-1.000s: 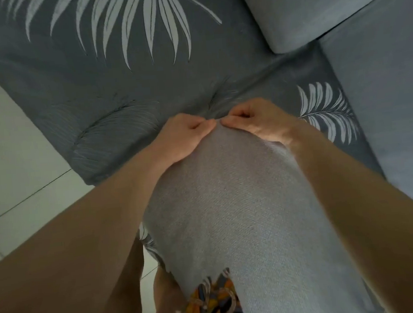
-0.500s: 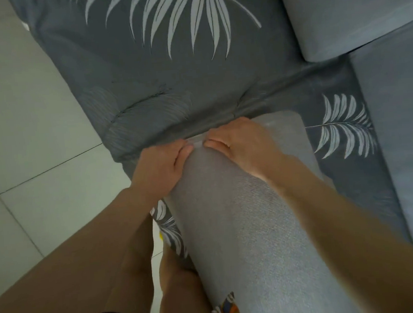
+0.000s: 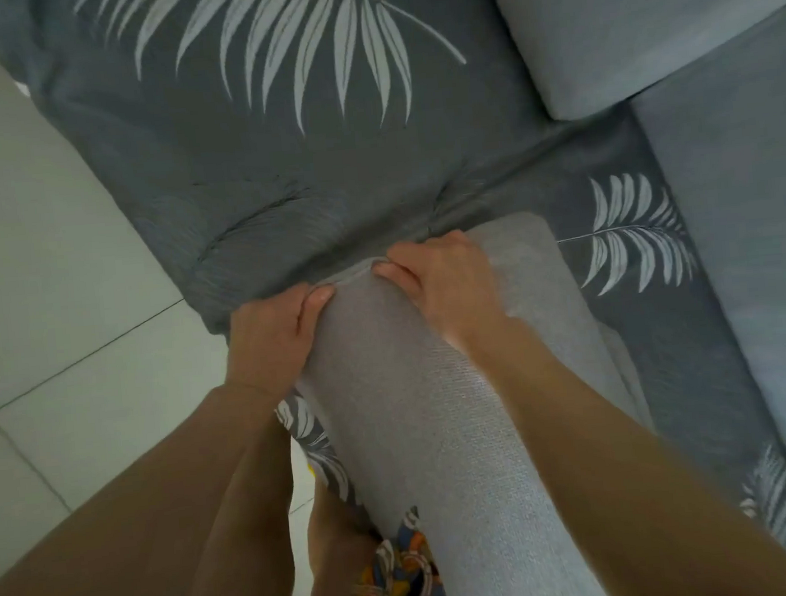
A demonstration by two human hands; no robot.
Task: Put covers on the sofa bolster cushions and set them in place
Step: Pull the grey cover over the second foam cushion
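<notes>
A long bolster cushion in a light grey woven cover (image 3: pixel 419 418) stands on end against my legs and leans towards the sofa. My left hand (image 3: pixel 272 340) grips the cover's far edge on the left, thumb pressed on top. My right hand (image 3: pixel 446 279) pinches the same edge on the right, fingers curled over the bolster's end. A thin strip of the cover's hem stretches between the two hands. The bolster's lower end is hidden behind my arms.
A dark grey sofa cover with white palm leaves (image 3: pixel 286 155) spreads over the seat ahead. Light blue-grey back cushions (image 3: pixel 642 19) sit at the upper right. White floor tiles (image 3: pixel 42 287) lie to the left. A bit of colourful patterned cloth (image 3: pixel 394 580) shows below.
The view has shifted, so the sofa and the floor on the left show more. Both hands keep their hold on the cover's edge and have drawn slightly apart, stretching the hem.
</notes>
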